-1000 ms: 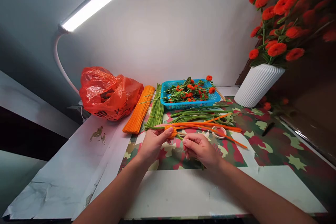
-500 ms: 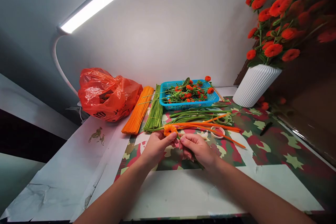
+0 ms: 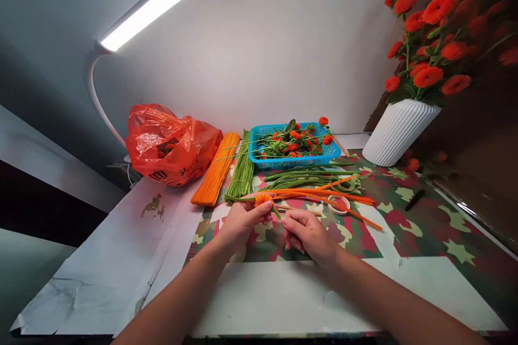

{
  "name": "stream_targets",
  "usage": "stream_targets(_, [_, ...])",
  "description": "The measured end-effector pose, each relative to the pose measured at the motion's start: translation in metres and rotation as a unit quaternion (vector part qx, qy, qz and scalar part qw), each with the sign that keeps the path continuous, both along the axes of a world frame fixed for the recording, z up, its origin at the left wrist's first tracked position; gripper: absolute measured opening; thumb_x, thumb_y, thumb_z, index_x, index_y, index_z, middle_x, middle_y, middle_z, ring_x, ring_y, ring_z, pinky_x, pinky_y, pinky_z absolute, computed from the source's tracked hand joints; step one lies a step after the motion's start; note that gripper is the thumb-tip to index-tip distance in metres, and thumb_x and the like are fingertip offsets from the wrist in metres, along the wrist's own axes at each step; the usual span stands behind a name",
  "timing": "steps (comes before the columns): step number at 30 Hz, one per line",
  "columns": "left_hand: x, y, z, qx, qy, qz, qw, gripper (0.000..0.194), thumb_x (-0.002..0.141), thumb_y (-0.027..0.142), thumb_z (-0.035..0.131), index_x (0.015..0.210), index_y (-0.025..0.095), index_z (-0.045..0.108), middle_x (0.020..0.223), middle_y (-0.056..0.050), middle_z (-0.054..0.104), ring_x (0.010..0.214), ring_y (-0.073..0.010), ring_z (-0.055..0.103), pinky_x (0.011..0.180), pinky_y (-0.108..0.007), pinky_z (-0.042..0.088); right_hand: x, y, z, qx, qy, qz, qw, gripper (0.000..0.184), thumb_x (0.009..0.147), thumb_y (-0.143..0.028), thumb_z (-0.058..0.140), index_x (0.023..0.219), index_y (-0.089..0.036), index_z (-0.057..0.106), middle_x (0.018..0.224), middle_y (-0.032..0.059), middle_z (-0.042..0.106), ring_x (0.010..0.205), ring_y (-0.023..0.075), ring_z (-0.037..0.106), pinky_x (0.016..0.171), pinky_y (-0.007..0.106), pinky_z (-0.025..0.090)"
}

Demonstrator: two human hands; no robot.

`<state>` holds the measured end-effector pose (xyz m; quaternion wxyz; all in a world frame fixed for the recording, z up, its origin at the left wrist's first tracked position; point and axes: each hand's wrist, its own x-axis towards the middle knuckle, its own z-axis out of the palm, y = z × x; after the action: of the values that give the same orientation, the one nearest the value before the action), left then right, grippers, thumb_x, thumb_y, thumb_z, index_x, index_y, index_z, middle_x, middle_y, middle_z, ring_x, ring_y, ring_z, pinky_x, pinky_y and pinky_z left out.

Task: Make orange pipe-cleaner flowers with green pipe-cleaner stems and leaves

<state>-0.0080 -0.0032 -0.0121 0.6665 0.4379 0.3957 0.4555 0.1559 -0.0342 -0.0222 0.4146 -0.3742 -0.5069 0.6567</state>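
An orange pipe-cleaner flower (image 3: 263, 199) is pinched between the thumb and fingers of my left hand (image 3: 242, 223). From beneath its head a short green pipe cleaner (image 3: 276, 213) slants down to the right. My right hand (image 3: 308, 230) is closed at the lower end of that green piece, thumb against forefinger; the fingertips partly hide it. Just beyond my hands lie loose orange pipe cleaners (image 3: 324, 193) and a white tape roll (image 3: 339, 205). Behind my right hand a thin pale stick (image 3: 301, 209) rests on the camouflage-patterned sheet.
A blue basket (image 3: 295, 161) holds several red-orange flowers with green stems. Left of it lie green (image 3: 242, 172) and orange (image 3: 215, 172) pipe-cleaner bundles and a red plastic bag (image 3: 172, 145). A white vase (image 3: 400, 132) of flowers stands right; a lamp (image 3: 162, 5) hangs above.
My right hand has moved a little away from my left, showing more of the green pipe cleaner. The flower has tipped so its face turns away from me. The view has shifted slightly.
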Motion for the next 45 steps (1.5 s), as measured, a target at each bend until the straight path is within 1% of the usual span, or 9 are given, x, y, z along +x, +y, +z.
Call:
stream_targets(6, [0.001,0.000,0.005,-0.050,-0.044,-0.005,0.998,0.044,0.075,0.053,0.066,0.083,0.010,0.068,0.067,-0.006,0.066,0.053,-0.0117,0.057,0.050,-0.022,0.044,0.003,0.003,0.001,-0.060,0.027,0.016,0.998,0.032,0.073,-0.046,0.058,0.061,-0.017,0.052,0.038,-0.0068,0.043,0.036,0.0066,0.040,0.038,0.018,0.028])
stream_targets(10, [0.002,-0.003,0.001,0.033,0.049,-0.015,0.998,0.048,0.078,0.058,0.058,0.078,0.011,0.068,0.061,-0.005,0.064,0.053,-0.0142,0.057,0.051,-0.024,0.044,-0.001,0.004,-0.001,-0.060,0.050,0.043,0.996,0.038,0.073,-0.053,0.061,0.067,-0.017,0.053,0.039,-0.0082,0.046,0.033,0.0048,0.036,0.040,0.019,0.034])
stream_targets(15, [-0.002,-0.004,0.002,0.143,0.201,0.050,0.968,0.052,0.077,0.058,0.060,0.046,0.016,0.054,0.044,0.001,0.051,0.042,-0.0092,0.045,0.042,-0.021,0.033,-0.002,0.004,-0.004,-0.063,0.060,0.043,0.995,0.042,0.073,-0.055,0.061,0.060,-0.016,0.052,0.036,-0.0094,0.042,0.032,0.0037,0.033,0.043,0.020,0.039])
stream_targets(21, [0.006,0.002,-0.002,0.000,0.101,0.081,0.992,0.053,0.068,0.059,0.068,0.043,0.018,0.045,0.034,0.006,0.039,0.030,-0.0050,0.029,0.033,-0.019,0.021,-0.005,0.003,-0.006,-0.078,0.068,0.070,0.992,0.039,0.073,-0.049,0.061,0.052,-0.017,0.051,0.031,-0.0086,0.038,0.029,0.0040,0.030,0.036,0.020,0.030])
stream_targets(29, [0.010,0.006,-0.003,-0.038,0.034,0.140,0.989,0.058,0.062,0.066,0.068,0.045,0.017,0.042,0.035,0.009,0.033,0.031,-0.0028,0.027,0.032,-0.016,0.021,-0.011,0.001,-0.009,-0.074,0.074,0.083,0.991,0.043,0.072,-0.052,0.063,0.052,-0.017,0.049,0.033,-0.0090,0.036,0.030,0.0038,0.029,0.038,0.020,0.026])
stream_targets(34, [0.010,0.000,-0.004,-0.048,-0.042,0.027,0.998,0.054,0.063,0.068,0.066,0.078,0.017,0.057,0.055,0.004,0.053,0.042,-0.0080,0.048,0.039,-0.018,0.040,-0.007,0.001,-0.011,-0.071,0.103,0.052,0.991,0.043,0.074,-0.055,0.061,0.058,-0.017,0.050,0.033,-0.0087,0.038,0.033,0.0068,0.039,0.040,0.020,0.029])
stream_targets(37, [0.010,-0.005,-0.009,-0.012,0.010,0.032,0.999,0.050,0.069,0.062,0.066,0.086,0.016,0.059,0.062,0.002,0.059,0.045,-0.0088,0.051,0.041,-0.019,0.042,-0.006,0.002,-0.010,-0.058,0.113,0.035,0.991,0.042,0.075,-0.053,0.061,0.058,-0.017,0.051,0.034,-0.0098,0.036,0.032,0.0056,0.034,0.045,0.022,0.037])
stream_targets(41, [0.008,-0.007,-0.013,0.048,0.116,0.074,0.989,0.044,0.075,0.059,0.062,0.069,0.016,0.057,0.049,0.005,0.049,0.040,-0.0066,0.042,0.037,-0.017,0.030,-0.006,0.002,-0.011,-0.062,0.111,0.041,0.991,0.040,0.075,-0.052,0.062,0.057,-0.017,0.051,0.033,-0.0095,0.037,0.032,0.0057,0.034,0.048,0.024,0.041])
stream_targets(45, [0.009,-0.002,-0.012,0.074,0.116,0.106,0.985,0.049,0.072,0.061,0.064,0.058,0.015,0.052,0.047,0.005,0.048,0.042,-0.0062,0.040,0.039,-0.018,0.027,-0.008,0.004,-0.015,-0.079,0.139,0.072,0.985,0.041,0.074,-0.051,0.063,0.054,-0.018,0.049,0.032,-0.0102,0.035,0.030,0.0044,0.028,0.048,0.024,0.040])
